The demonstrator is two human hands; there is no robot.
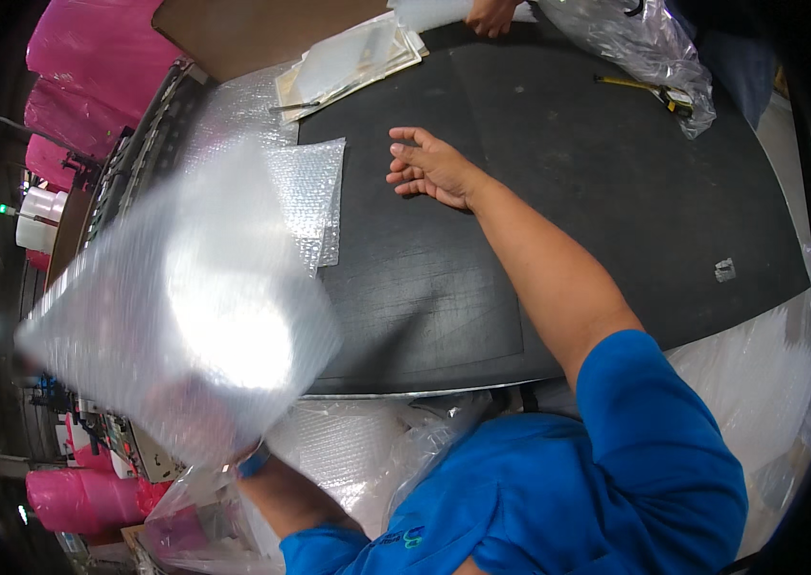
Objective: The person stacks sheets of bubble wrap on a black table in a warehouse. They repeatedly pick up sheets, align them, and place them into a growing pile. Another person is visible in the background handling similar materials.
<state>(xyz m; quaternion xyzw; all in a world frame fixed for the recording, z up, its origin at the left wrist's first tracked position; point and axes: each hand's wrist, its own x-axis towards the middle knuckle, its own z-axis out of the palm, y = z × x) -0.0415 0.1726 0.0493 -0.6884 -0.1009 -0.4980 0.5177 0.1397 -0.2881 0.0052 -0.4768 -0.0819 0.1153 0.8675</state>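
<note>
A translucent bubble wrap sheet, blurred by motion and with a bright glare on it, is raised at the left. My left hand shows faintly through its lower part and holds it; the fingers are mostly hidden. Over the black tabletop my right hand is open, its fingers apart and slightly curled, with nothing in them. To the left of that hand, flat bubble wrap pieces lie on the table, partly covered by the raised sheet.
A stack of pale flat sheets with a dark pen-like item lies at the far left. Another person's hand rests at the far edge. A yellow tape measure lies beside clear plastic. Pink rolls and machinery stand at the left.
</note>
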